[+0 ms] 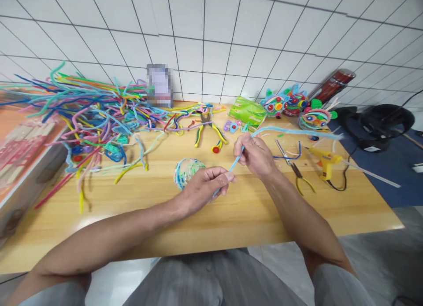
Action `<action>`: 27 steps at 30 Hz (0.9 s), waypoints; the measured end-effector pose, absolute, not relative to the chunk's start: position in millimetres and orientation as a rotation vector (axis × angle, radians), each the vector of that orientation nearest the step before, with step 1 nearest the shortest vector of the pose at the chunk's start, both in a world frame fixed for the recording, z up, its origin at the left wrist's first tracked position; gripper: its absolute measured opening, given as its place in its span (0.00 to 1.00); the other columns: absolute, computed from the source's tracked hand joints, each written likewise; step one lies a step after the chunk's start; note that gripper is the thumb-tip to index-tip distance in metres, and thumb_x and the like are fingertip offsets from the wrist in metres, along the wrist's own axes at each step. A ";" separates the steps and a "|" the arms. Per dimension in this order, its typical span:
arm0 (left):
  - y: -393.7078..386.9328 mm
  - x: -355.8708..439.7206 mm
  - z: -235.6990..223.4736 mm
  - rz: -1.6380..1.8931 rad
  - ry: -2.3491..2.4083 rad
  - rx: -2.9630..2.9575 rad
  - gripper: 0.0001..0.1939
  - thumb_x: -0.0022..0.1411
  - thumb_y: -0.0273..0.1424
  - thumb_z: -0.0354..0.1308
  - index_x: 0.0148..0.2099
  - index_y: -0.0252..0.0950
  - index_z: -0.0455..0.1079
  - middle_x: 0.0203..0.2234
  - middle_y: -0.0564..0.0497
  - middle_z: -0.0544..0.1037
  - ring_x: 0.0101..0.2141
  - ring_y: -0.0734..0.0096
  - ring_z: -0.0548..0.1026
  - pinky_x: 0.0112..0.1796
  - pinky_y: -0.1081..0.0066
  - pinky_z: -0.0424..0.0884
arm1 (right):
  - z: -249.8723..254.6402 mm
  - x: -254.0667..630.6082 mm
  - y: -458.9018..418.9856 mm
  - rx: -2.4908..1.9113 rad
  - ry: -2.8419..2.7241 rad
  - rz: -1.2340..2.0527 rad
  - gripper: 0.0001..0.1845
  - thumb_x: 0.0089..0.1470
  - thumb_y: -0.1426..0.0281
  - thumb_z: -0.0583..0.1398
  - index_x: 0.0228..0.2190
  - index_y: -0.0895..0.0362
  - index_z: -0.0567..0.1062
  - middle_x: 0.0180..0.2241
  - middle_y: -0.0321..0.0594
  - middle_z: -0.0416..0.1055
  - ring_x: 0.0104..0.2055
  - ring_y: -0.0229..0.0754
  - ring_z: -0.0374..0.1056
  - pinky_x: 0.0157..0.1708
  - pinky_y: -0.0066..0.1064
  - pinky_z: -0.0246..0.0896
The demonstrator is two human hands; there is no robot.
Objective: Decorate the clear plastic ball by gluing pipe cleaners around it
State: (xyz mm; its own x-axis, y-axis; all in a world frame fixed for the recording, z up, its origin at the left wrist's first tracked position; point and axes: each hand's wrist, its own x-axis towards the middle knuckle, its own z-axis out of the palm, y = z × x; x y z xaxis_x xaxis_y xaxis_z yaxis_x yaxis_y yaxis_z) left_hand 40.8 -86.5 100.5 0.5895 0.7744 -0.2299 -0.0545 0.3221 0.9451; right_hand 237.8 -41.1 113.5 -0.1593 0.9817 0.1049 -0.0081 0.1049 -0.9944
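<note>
A light blue pipe cleaner [294,130] is held between my two hands above the wooden table. My left hand [209,182] pinches it near one end, fingers closed. Higher and to the right, my right hand [253,154] grips it too, and its long free part stretches off to the right. Just behind my left hand lies a round ball [190,170] with blue and green trim, partly covered by that hand. Beyond the hands are yellow-and-green handled pliers [208,129] and a small red and yellow piece [216,148].
Many coloured pipe cleaners [109,108] are heaped at the back left. To the right lie a yellow glue gun [327,163] and small pliers [302,178]. Decorated balls [315,117] and a green packet [247,112] stand by the tiled wall [224,42].
</note>
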 end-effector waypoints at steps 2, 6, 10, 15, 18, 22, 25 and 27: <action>-90.4 38.9 100.6 0.613 0.782 1.111 0.31 0.56 0.61 0.70 0.33 0.34 0.75 0.19 0.58 0.70 0.18 0.82 0.61 0.20 0.74 0.53 | 115.2 239.9 -36.8 -0.991 -1.254 1.286 0.40 0.53 0.28 0.60 0.20 0.53 0.69 0.13 0.28 0.55 0.16 0.33 0.52 0.17 0.28 0.47; -94.4 36.0 101.8 0.594 0.761 1.053 0.30 0.56 0.59 0.72 0.34 0.35 0.75 0.17 0.58 0.72 0.17 0.83 0.60 0.19 0.75 0.52 | 115.2 244.7 -35.6 -0.876 -1.103 1.427 0.37 0.56 0.32 0.62 0.22 0.52 0.66 0.14 0.25 0.50 0.16 0.32 0.49 0.17 0.26 0.50; -91.7 36.1 106.2 0.562 0.699 0.894 0.31 0.54 0.58 0.73 0.37 0.33 0.78 0.17 0.58 0.73 0.14 0.84 0.58 0.17 0.76 0.49 | 108.5 244.9 -47.8 -0.826 -1.231 1.622 0.32 0.44 0.40 0.75 0.30 0.54 0.77 0.24 0.29 0.68 0.22 0.32 0.61 0.21 0.25 0.58; -83.7 36.7 108.5 0.524 0.660 0.802 0.33 0.51 0.59 0.75 0.38 0.33 0.78 0.15 0.59 0.72 0.12 0.85 0.59 0.17 0.78 0.50 | 96.9 242.7 -58.2 -0.869 -1.409 1.633 0.24 0.52 0.49 0.76 0.32 0.56 0.82 0.25 0.34 0.75 0.26 0.34 0.68 0.28 0.27 0.63; -79.1 36.0 106.3 0.555 0.643 0.820 0.33 0.51 0.59 0.76 0.37 0.32 0.78 0.16 0.58 0.72 0.12 0.85 0.59 0.17 0.78 0.51 | 92.2 240.8 -57.3 -0.891 -1.267 1.547 0.24 0.48 0.49 0.77 0.31 0.56 0.82 0.26 0.34 0.76 0.26 0.35 0.69 0.28 0.28 0.64; -73.8 34.8 104.7 0.555 0.603 0.781 0.28 0.56 0.55 0.75 0.36 0.33 0.77 0.15 0.57 0.73 0.12 0.84 0.59 0.16 0.78 0.51 | 88.0 237.4 -56.8 -0.849 -1.275 1.529 0.22 0.47 0.51 0.79 0.33 0.54 0.83 0.28 0.34 0.78 0.28 0.36 0.70 0.30 0.29 0.66; -70.9 34.2 105.8 0.547 0.569 0.753 0.25 0.59 0.51 0.74 0.35 0.32 0.77 0.14 0.58 0.71 0.12 0.84 0.57 0.16 0.78 0.51 | 85.1 234.2 -58.1 -0.820 -1.301 1.457 0.18 0.48 0.55 0.79 0.32 0.52 0.83 0.31 0.35 0.79 0.30 0.36 0.71 0.31 0.30 0.68; -70.0 34.1 106.1 0.555 0.563 0.744 0.25 0.58 0.51 0.75 0.35 0.31 0.77 0.14 0.58 0.71 0.12 0.84 0.57 0.16 0.79 0.51 | 83.1 231.2 -59.8 -0.801 -1.261 1.406 0.16 0.49 0.56 0.79 0.31 0.51 0.83 0.33 0.35 0.80 0.30 0.36 0.71 0.32 0.30 0.68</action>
